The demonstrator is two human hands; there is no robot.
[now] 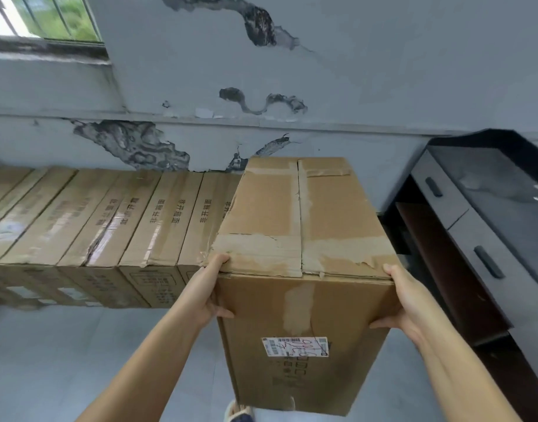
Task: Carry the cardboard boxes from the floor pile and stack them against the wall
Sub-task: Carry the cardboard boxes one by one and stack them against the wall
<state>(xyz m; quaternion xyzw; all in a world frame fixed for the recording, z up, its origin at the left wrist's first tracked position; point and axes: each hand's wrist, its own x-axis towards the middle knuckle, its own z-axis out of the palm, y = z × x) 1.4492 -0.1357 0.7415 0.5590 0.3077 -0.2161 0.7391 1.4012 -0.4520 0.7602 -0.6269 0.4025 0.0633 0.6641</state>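
Observation:
I hold a tall brown cardboard box (304,287) in the air in front of me, its taped top flaps up and a white shipping label on its near face. My left hand (211,292) grips the box's upper left corner, thumb on top. My right hand (404,303) grips the upper right corner, fingers wrapped onto the side. Behind and to the left, a row of several long cardboard boxes (109,220) lies side by side against the peeling grey wall (322,86). The carried box hides the right end of that row.
A dark cabinet with grey drawers (474,226) stands at the right, close to the carried box. A barred window (45,19) is at the upper left. Grey tiled floor (63,360) lies below me. My sandalled foot (238,412) shows under the box.

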